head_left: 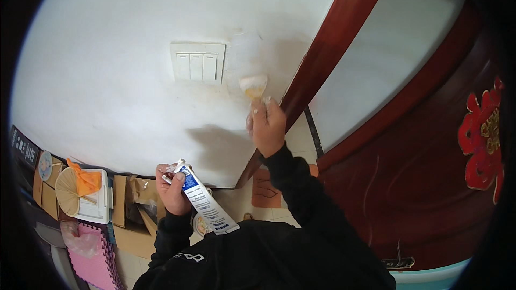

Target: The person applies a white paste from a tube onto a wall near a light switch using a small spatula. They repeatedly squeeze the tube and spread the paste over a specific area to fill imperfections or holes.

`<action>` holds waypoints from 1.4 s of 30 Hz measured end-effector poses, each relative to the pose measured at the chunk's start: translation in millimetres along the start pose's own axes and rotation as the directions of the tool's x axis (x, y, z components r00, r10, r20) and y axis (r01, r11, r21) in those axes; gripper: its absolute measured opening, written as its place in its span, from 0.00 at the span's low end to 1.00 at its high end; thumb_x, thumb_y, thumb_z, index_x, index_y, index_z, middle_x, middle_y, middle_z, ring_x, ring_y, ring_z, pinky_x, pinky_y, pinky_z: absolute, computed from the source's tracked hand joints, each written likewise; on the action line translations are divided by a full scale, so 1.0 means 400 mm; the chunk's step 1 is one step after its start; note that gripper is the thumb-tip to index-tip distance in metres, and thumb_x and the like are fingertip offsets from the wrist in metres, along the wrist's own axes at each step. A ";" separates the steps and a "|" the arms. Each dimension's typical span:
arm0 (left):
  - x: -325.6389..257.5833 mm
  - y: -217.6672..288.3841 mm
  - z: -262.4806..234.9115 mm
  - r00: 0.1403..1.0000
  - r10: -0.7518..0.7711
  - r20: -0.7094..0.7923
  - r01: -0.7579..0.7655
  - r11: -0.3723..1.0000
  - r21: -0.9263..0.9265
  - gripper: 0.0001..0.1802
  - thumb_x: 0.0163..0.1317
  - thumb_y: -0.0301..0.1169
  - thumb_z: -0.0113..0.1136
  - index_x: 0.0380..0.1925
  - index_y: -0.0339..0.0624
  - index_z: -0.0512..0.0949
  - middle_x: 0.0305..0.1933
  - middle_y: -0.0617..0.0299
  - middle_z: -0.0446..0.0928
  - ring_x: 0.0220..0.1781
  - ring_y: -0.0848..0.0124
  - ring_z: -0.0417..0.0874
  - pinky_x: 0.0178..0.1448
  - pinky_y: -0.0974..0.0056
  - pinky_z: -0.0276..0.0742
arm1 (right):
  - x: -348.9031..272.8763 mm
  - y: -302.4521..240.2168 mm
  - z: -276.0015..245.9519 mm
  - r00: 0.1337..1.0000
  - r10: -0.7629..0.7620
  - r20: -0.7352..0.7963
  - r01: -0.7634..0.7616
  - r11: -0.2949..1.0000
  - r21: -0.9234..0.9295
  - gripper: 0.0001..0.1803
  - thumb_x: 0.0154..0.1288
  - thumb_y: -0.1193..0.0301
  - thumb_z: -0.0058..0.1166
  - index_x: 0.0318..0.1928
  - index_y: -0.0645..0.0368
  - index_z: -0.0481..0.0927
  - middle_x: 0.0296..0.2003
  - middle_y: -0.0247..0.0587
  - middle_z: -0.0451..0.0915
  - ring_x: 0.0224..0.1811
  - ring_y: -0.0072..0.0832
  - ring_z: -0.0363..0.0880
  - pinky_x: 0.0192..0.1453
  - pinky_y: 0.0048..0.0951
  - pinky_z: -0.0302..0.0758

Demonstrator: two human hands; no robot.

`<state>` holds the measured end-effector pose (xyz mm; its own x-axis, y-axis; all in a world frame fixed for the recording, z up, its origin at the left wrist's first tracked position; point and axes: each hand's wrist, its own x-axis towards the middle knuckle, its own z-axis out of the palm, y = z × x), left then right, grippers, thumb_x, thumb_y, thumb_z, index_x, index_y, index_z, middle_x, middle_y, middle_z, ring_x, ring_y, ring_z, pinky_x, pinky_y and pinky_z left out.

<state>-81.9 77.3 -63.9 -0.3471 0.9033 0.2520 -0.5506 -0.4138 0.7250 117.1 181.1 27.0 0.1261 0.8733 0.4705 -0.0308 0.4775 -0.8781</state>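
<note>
Just right of the triple light switch on the white wall, the right hand is closed round the handle of a small scraper, fingers wrapped tight. Scraper blade is pale w/ a yellowish edge, pressed flat to the wall just below and right of the switch. Blade sits at the lower end of a smeared, slightly greyer patch of filler, which starts just right of the switch.

Well below the switch & a bit left, the left hand grips a squeeze tube, white w/ blue print, fingers curled round its upper part. Nozzle end points up-left toward the switch; crimped flat end hangs down-right against the black sleeve. Tube is apart from the wall.

Right of the switch, past the scraper, a dark red door frame runs diagonally; scraper hand is just beside it. Further right, the open dark red door carries a red & gold ornament.

Far below-left of the switch, at wall base: cardboard boxes, a round woven fan w/ an orange cloth next to it, and pink foam mats.
</note>
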 end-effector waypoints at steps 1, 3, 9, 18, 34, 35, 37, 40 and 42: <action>-0.004 -0.003 -0.003 1.000 -0.008 -0.001 0.008 1.000 0.000 0.11 0.58 0.25 0.57 0.36 0.44 0.64 0.33 0.51 0.76 0.28 0.75 0.74 0.30 0.74 0.72 | 0.012 -0.036 0.011 0.999 -0.034 -0.012 0.034 0.999 -0.035 0.12 0.68 0.71 0.46 0.26 0.63 0.66 0.14 0.35 0.68 0.12 0.22 0.66 0.16 0.24 0.63; -0.005 0.000 0.002 1.000 -0.018 0.012 0.018 1.000 0.001 0.12 0.57 0.25 0.57 0.36 0.45 0.64 0.34 0.50 0.76 0.29 0.74 0.75 0.32 0.73 0.72 | 0.075 -0.123 0.041 0.993 -0.110 -0.041 0.105 0.988 -0.110 0.13 0.66 0.72 0.48 0.25 0.64 0.65 0.13 0.41 0.69 0.12 0.30 0.69 0.18 0.30 0.65; -0.001 0.002 0.014 1.000 -0.021 0.021 0.022 1.000 -0.017 0.11 0.57 0.25 0.57 0.36 0.45 0.64 0.35 0.51 0.76 0.34 0.71 0.76 0.36 0.72 0.72 | 0.191 -0.117 0.039 0.930 -0.367 -0.005 0.312 0.797 -0.517 0.14 0.64 0.72 0.50 0.24 0.64 0.65 0.16 0.54 0.69 0.19 0.51 0.70 0.22 0.40 0.64; -0.006 -0.002 -0.001 1.000 0.013 -0.015 -0.014 0.999 -0.031 0.12 0.57 0.23 0.57 0.36 0.44 0.65 0.34 0.53 0.76 0.32 0.72 0.76 0.36 0.71 0.73 | 0.150 -0.203 -0.015 0.971 -0.223 0.084 0.238 0.885 -0.400 0.14 0.63 0.70 0.50 0.24 0.65 0.67 0.17 0.55 0.70 0.19 0.51 0.70 0.22 0.38 0.65; -0.003 -0.013 0.009 1.000 -0.007 0.004 0.008 1.000 -0.027 0.10 0.58 0.25 0.56 0.36 0.44 0.64 0.33 0.52 0.76 0.29 0.74 0.75 0.33 0.73 0.73 | 0.178 -0.238 -0.010 0.931 -0.283 0.232 0.366 0.740 -0.564 0.14 0.63 0.69 0.50 0.24 0.64 0.67 0.17 0.55 0.70 0.18 0.51 0.69 0.22 0.40 0.65; -0.001 -0.014 0.012 1.000 -0.003 0.012 0.004 0.999 -0.039 0.10 0.58 0.25 0.56 0.36 0.44 0.64 0.33 0.52 0.76 0.29 0.74 0.75 0.33 0.73 0.74 | 0.193 -0.236 0.001 0.901 -0.342 0.266 0.433 0.679 -0.594 0.14 0.63 0.69 0.51 0.24 0.63 0.67 0.17 0.55 0.70 0.19 0.51 0.70 0.22 0.41 0.66; 0.001 -0.010 0.022 1.000 -0.004 0.007 0.004 0.999 -0.052 0.10 0.58 0.25 0.56 0.36 0.44 0.64 0.34 0.51 0.76 0.31 0.73 0.75 0.34 0.72 0.73 | 0.192 -0.224 -0.019 0.898 -0.355 0.259 0.426 0.556 -0.714 0.14 0.62 0.68 0.51 0.23 0.62 0.67 0.16 0.54 0.70 0.20 0.51 0.71 0.23 0.43 0.67; 0.001 0.000 0.014 1.000 -0.009 0.024 0.012 0.996 -0.092 0.13 0.55 0.20 0.57 0.36 0.44 0.64 0.35 0.59 0.73 0.35 0.71 0.76 0.40 0.68 0.75 | 0.163 -0.241 -0.064 0.939 -0.237 0.250 0.339 0.504 -0.795 0.14 0.62 0.68 0.52 0.23 0.61 0.67 0.17 0.52 0.71 0.22 0.51 0.73 0.25 0.45 0.68; -0.001 0.001 0.013 1.000 -0.021 0.018 0.022 0.996 -0.084 0.13 0.56 0.20 0.58 0.36 0.44 0.64 0.35 0.59 0.73 0.35 0.72 0.76 0.39 0.68 0.75 | 0.154 -0.262 -0.070 0.943 -0.216 0.255 0.332 0.524 -0.784 0.14 0.61 0.68 0.52 0.23 0.61 0.67 0.17 0.52 0.71 0.22 0.50 0.73 0.26 0.46 0.69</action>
<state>-77.8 77.2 -60.4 -0.3217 0.9137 0.2483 -0.6197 -0.4015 0.6744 155.9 182.1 145.6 -0.1271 0.7446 0.6553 0.8033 0.4649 -0.3724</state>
